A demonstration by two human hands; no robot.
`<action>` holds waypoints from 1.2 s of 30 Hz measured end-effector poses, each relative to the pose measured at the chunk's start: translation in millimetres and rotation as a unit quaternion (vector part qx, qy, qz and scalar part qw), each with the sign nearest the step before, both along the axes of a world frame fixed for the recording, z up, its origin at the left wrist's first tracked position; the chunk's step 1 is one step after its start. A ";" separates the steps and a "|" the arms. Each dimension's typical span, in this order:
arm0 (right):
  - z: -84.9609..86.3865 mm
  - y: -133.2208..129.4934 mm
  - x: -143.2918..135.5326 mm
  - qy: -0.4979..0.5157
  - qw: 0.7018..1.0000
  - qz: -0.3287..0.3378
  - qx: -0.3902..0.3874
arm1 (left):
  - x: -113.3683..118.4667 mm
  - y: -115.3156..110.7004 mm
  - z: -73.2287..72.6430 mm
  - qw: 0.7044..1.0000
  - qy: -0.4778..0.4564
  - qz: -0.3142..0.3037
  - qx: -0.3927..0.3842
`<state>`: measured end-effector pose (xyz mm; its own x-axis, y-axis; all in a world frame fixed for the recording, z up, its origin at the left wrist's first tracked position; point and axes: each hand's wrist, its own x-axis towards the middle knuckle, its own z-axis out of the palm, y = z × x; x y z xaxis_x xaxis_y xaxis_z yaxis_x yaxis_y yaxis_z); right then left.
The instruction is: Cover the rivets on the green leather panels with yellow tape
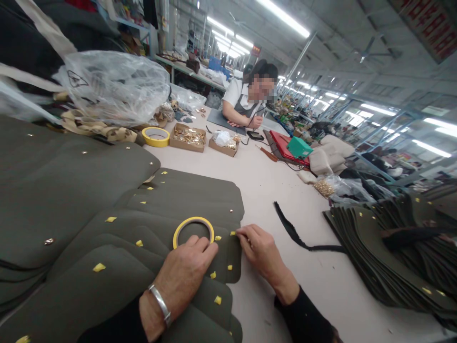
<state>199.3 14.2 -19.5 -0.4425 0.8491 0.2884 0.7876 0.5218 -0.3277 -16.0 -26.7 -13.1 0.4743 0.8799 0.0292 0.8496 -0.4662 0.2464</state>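
Dark green panels (193, 190) lie overlapped across the left and middle of the table, dotted with small yellow tape pieces (139, 243). My left hand (189, 267), with a silver bracelet at the wrist, is closed on the near edge of a yellow tape roll (193, 220) above the panels. At the panels' right edge my right hand (259, 250) has its thumb and forefinger pinched together, touching a small yellow tape piece (233, 233). Another piece (218, 237) sits between the roll and my right fingertips.
A black strip (291, 231) and a fanned stack of dark panels (371, 252) lie right. Beyond are another tape roll (155, 136), a box of metal parts (187, 138), a plastic bag (117, 85) and a seated person (235, 102).
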 end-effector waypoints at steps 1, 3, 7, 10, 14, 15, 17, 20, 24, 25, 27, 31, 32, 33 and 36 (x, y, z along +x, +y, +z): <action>0.3 -0.5 0.0 -0.029 0.999 0.031 0.011 | 0.2 0.1 -0.5 1.000 0.000 0.002 0.003; 1.3 1.1 -3.5 -0.083 0.995 0.059 0.011 | 0.8 0.4 -1.4 1.000 0.002 0.003 0.006; 7.9 12.3 -18.0 -0.110 0.991 -0.003 -0.079 | -1.0 0.9 -2.7 1.000 -0.005 0.000 -0.006; 12.3 19.6 -24.8 -0.081 0.981 -0.069 -0.164 | -8.7 6.0 -2.8 0.999 -0.023 0.028 0.007; 5.6 16.9 -22.7 -0.011 0.978 -0.134 -0.161 | -22.6 22.3 -1.3 0.994 -0.023 0.082 0.072; 2.4 14.5 -21.1 0.014 0.978 -0.152 -0.145 | -25.1 26.6 -1.0 0.993 -0.018 0.086 0.084; -2.9 9.3 -18.0 0.076 0.970 -0.185 -0.136 | -28.1 33.8 -0.8 0.991 -0.011 0.087 0.102; -3.2 0.7 -15.6 0.183 0.942 -0.213 -0.184 | -29.7 39.6 -1.4 0.990 -0.015 0.086 0.110; 6.0 -16.5 -15.6 0.244 0.928 -0.186 -0.214 | -33.2 40.6 -2.3 0.990 -0.056 0.067 0.111; 7.7 -21.9 -15.3 0.239 0.930 -0.170 -0.220 | -34.1 40.1 -2.1 0.988 -0.082 0.056 0.118; 9.0 -32.3 -12.9 0.213 0.936 -0.145 -0.241 | -34.8 37.9 -0.7 0.980 -0.139 0.030 0.143; 11.4 -43.5 -3.4 0.116 0.949 -0.114 -0.271 | -29.5 29.2 4.8 0.959 -0.219 -0.024 0.179; 13.7 -43.8 -1.7 0.095 0.955 -0.115 -0.256 | -27.3 26.4 6.3 0.955 -0.232 -0.035 0.183; 16.7 -43.4 -1.1 0.089 0.962 -0.119 -0.230 | -25.1 23.6 7.7 0.951 -0.242 -0.044 0.189; 28.3 -40.6 -6.9 0.162 0.973 -0.097 -0.131 | -19.1 15.7 12.1 0.947 -0.251 -0.053 0.195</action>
<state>192.4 -26.5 8.8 -0.1894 0.9707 0.1478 0.6962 0.2389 -0.6769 -35.1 -10.9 -1.0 0.3997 0.7038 0.5873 0.6140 -0.6813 0.3986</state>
